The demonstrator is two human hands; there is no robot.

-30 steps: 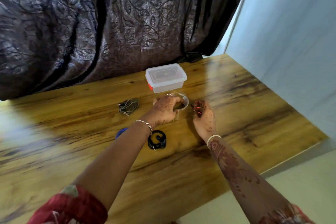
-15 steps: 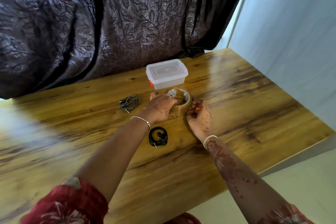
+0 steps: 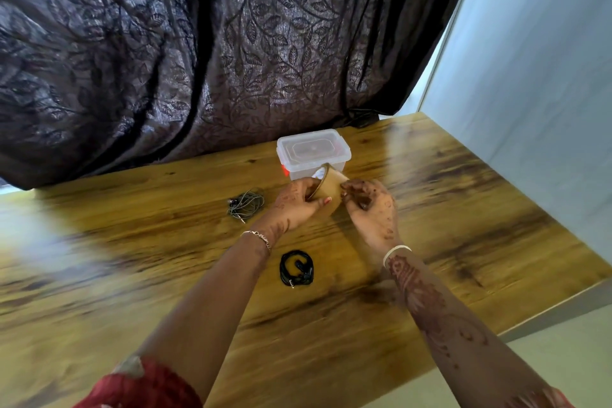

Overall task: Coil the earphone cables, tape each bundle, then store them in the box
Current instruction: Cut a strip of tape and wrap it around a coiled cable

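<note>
A brown tape roll [image 3: 330, 187] is lifted and tilted on edge just in front of the clear plastic box [image 3: 313, 152], whose lid is on. My left hand [image 3: 296, 204] grips the roll from the left, thumb across its face. My right hand [image 3: 371, 209] pinches at the roll's right edge with curled fingers. A coiled black earphone cable [image 3: 296, 268] lies on the table between my forearms. A loosely coiled grey earphone cable [image 3: 245, 204] lies to the left of my left hand.
The wooden table [image 3: 463, 209] runs to an edge at the right and front right. A dark leaf-patterned curtain [image 3: 198, 43] hangs behind the box. A pale wall [image 3: 546, 76] stands on the right.
The tape roll has come up off the table and tipped onto its edge. Both hands rose with it, and the right hand closed in on its right side.
</note>
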